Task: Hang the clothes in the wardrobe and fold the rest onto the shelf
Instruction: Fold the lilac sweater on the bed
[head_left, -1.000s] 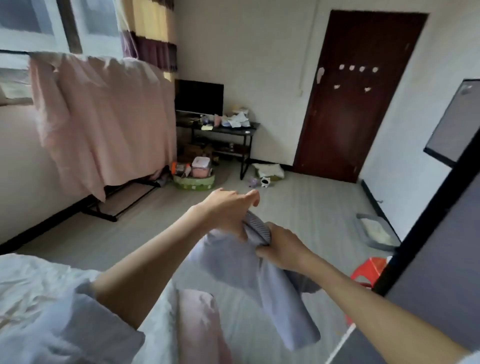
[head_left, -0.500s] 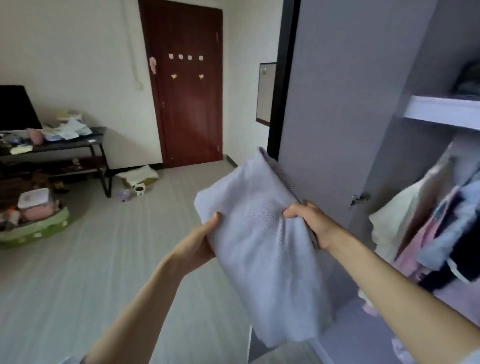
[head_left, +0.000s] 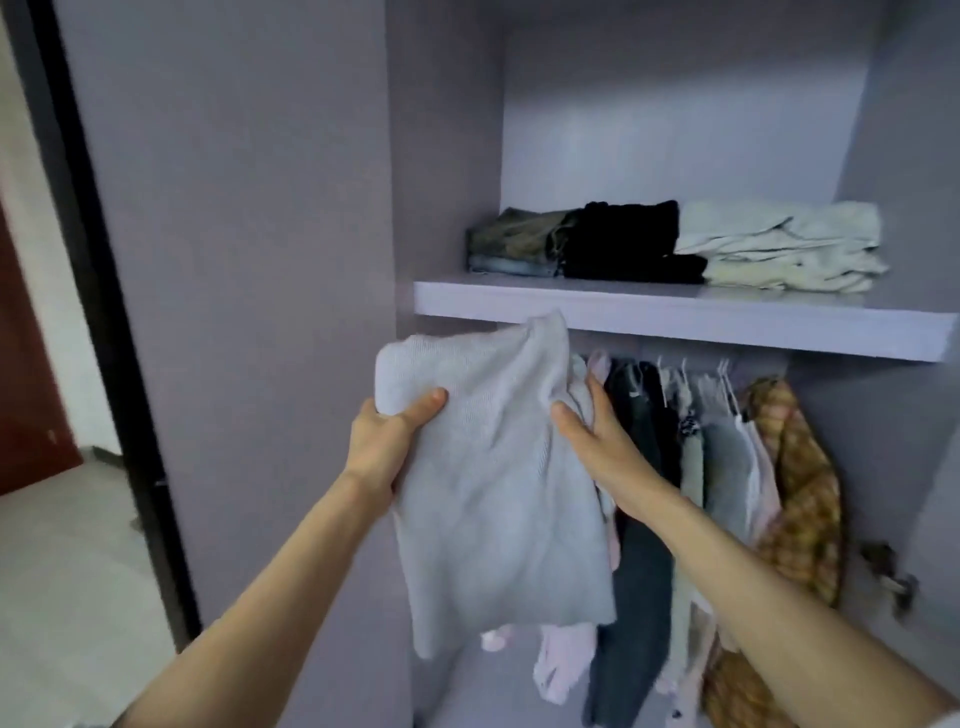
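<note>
Now both hands hold the folded grey knit top (head_left: 493, 483) upright, as before: the left hand (head_left: 384, 441) pinches its left edge, the right hand (head_left: 597, 436) grips its right. The view has swung from the door to the open wardrobe (head_left: 270, 260); the top's upper corner reaches the shelf (head_left: 675, 317), with hanging clothes (head_left: 727, 452) behind and folded piles (head_left: 675, 244) above.

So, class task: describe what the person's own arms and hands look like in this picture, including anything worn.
Both forearms are bare from wrist to the frame's lower edge. The left hand and right hand show no rings, watch, bracelets or gloves. A sliver of pale fabric at the bottom right corner may be a sleeve edge; too little shows to tell. Fingernails visible are short and unpainted.
</note>
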